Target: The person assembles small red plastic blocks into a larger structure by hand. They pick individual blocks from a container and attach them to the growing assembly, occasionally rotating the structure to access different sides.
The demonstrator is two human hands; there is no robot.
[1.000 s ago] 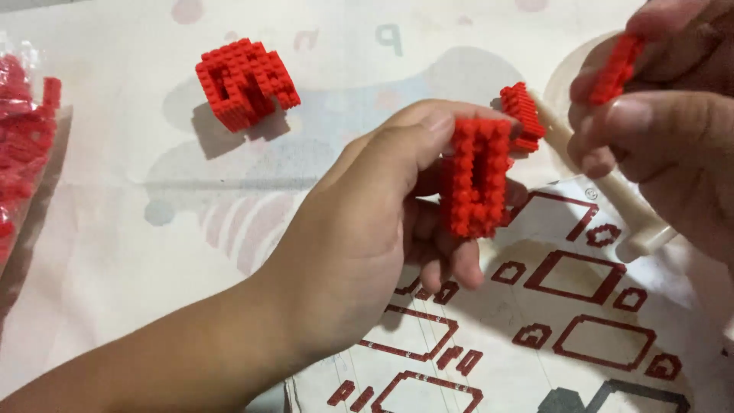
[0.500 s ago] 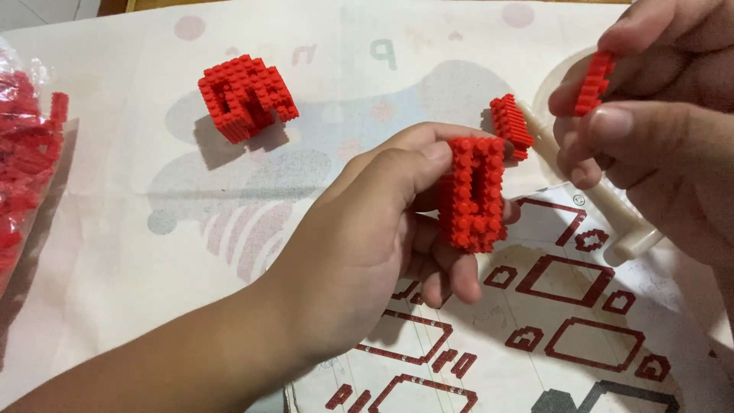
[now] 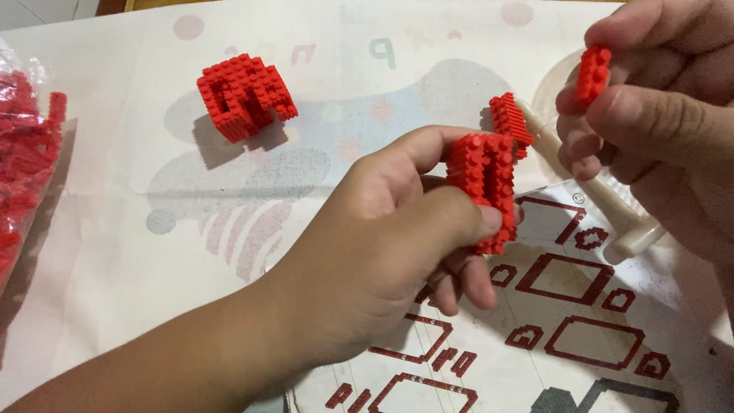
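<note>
Since the earlier frame, right hand [image 3: 657, 115] lifted slightly, pinching a small red piece [image 3: 592, 74], while left hand [image 3: 382, 245] gripped the light, brittle brick block [image 3: 485, 187] by its sides above the instruction sheet [image 3: 581, 321].

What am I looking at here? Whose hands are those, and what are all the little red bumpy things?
There is no machine here, just a person. The picture comes from a camera worn on the person's head, so you look down at their own two hands. The left hand grips a red block piece built from tiny studded bricks. The right hand pinches one small red brick between its fingertips. On the pale patterned table cover sits another built red block piece. A further small red piece shows just behind the held one. At the left edge is a clear bag of loose red bricks. Under the hands lies a paper sheet with red outline drawings, and a cream plastic tool rests on it.
</note>
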